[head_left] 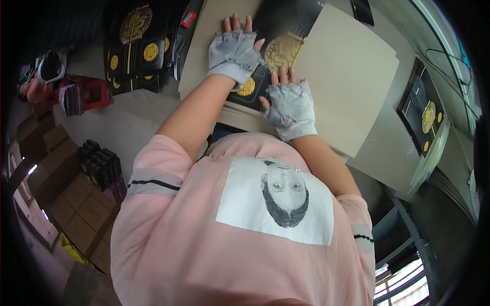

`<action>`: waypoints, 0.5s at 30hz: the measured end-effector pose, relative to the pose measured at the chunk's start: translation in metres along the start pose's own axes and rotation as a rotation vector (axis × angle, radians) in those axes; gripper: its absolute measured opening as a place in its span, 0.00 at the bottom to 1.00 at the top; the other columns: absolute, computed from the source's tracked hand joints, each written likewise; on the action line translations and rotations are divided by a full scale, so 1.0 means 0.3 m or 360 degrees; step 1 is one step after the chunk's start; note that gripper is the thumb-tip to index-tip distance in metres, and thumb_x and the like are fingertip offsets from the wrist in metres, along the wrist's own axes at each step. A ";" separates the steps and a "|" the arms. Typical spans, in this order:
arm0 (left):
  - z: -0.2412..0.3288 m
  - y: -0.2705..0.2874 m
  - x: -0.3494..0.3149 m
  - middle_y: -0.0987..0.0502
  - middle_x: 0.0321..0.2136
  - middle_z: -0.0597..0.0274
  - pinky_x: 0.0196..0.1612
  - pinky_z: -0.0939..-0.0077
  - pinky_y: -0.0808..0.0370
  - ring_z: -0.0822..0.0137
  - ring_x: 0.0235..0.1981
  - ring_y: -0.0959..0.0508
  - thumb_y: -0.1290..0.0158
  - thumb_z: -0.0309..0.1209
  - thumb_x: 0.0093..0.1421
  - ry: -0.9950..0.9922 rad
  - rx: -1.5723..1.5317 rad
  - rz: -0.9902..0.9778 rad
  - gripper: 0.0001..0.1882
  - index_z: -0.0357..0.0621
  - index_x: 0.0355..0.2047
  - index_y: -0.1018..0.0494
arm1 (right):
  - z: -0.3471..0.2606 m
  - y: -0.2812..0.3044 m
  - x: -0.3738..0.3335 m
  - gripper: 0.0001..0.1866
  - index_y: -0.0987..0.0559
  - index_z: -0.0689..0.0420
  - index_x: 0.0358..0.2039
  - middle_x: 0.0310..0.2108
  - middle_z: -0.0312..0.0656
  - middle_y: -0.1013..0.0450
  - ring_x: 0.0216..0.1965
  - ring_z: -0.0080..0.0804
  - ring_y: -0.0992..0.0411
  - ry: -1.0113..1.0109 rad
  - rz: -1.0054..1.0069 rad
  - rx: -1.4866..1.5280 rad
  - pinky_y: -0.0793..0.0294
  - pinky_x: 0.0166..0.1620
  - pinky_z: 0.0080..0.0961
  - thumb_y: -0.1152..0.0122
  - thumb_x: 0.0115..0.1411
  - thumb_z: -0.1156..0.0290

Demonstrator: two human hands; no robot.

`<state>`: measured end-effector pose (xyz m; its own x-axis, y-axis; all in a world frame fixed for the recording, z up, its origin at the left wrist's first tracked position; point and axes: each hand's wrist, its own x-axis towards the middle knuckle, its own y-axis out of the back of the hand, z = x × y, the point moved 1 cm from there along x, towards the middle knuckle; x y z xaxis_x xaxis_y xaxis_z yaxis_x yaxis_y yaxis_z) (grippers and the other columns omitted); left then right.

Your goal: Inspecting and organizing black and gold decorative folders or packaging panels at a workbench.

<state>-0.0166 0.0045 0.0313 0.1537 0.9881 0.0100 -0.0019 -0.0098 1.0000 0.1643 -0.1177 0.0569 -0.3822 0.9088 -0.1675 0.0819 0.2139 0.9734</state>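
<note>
Left hand [235, 53], right hand [291, 107] on black sheet [288, 18], gold printed emblem [280, 51]

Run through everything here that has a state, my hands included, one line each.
Left hand in grey fingerless glove: open, palm down.
Right hand in grey fingerless glove: open, palm down.
Black gold-printed sheet under both hands: flat, partly covered.
Large beige rectangular board: flat, partly covered.
Black rectangular phone: flat, screen dark.
Brown cardboard boxes: stacked, flaps unclear.
Black gold-printed pieces at upper left: stacked.
</note>
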 end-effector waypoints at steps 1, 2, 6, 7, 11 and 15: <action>0.002 0.011 0.077 0.46 0.76 0.39 0.76 0.40 0.45 0.39 0.78 0.47 0.57 0.55 0.74 0.0007 -0.0029 0.0111 0.40 0.48 0.78 0.47 | 0.001 -0.002 0.002 0.41 0.33 0.55 0.73 0.77 0.52 0.43 0.78 0.53 0.49 -0.0005 -0.0046 0.0002 0.44 0.71 0.64 0.47 0.68 0.41; 0.006 0.024 0.158 0.46 0.76 0.40 0.76 0.41 0.45 0.39 0.77 0.46 0.57 0.55 0.74 0.0015 -0.0049 0.0167 0.39 0.49 0.78 0.46 | 0.001 -0.004 0.004 0.41 0.33 0.54 0.73 0.77 0.52 0.44 0.78 0.53 0.50 -0.0004 -0.0038 0.0008 0.44 0.71 0.65 0.47 0.68 0.41; 0.037 0.070 0.461 0.44 0.76 0.39 0.76 0.47 0.44 0.41 0.77 0.45 0.55 0.49 0.75 0.0145 -0.0181 -0.0086 0.39 0.41 0.78 0.49 | 0.002 -0.009 0.013 0.41 0.33 0.54 0.73 0.78 0.52 0.46 0.79 0.53 0.52 -0.0031 -0.0174 0.0028 0.45 0.71 0.66 0.48 0.68 0.39; 0.037 0.082 0.533 0.45 0.76 0.39 0.76 0.46 0.45 0.41 0.77 0.46 0.55 0.50 0.74 0.0164 -0.0224 -0.0076 0.40 0.42 0.78 0.50 | 0.002 -0.008 0.016 0.42 0.33 0.54 0.73 0.78 0.52 0.47 0.79 0.53 0.52 -0.0038 -0.0177 0.0030 0.45 0.71 0.66 0.48 0.68 0.39; 0.063 0.106 0.738 0.46 0.77 0.41 0.76 0.46 0.45 0.43 0.77 0.45 0.47 0.52 0.70 0.0084 -0.0003 0.0002 0.47 0.44 0.79 0.53 | 0.003 0.002 0.024 0.42 0.34 0.53 0.73 0.78 0.50 0.47 0.80 0.52 0.53 -0.0089 -0.0293 0.0130 0.45 0.71 0.66 0.47 0.67 0.39; 0.074 0.127 0.815 0.44 0.77 0.45 0.77 0.48 0.47 0.47 0.77 0.43 0.37 0.53 0.60 -0.0086 -0.0007 0.0146 0.55 0.44 0.79 0.52 | 0.001 0.022 0.024 0.41 0.34 0.53 0.73 0.78 0.49 0.46 0.79 0.51 0.50 -0.0105 -0.0260 0.0134 0.45 0.72 0.64 0.47 0.68 0.40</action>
<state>0.0430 0.2421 0.0719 0.2059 0.9733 0.1013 -0.0229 -0.0987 0.9949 0.1624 -0.1096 0.0619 -0.3359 0.8803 -0.3350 0.1015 0.3874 0.9163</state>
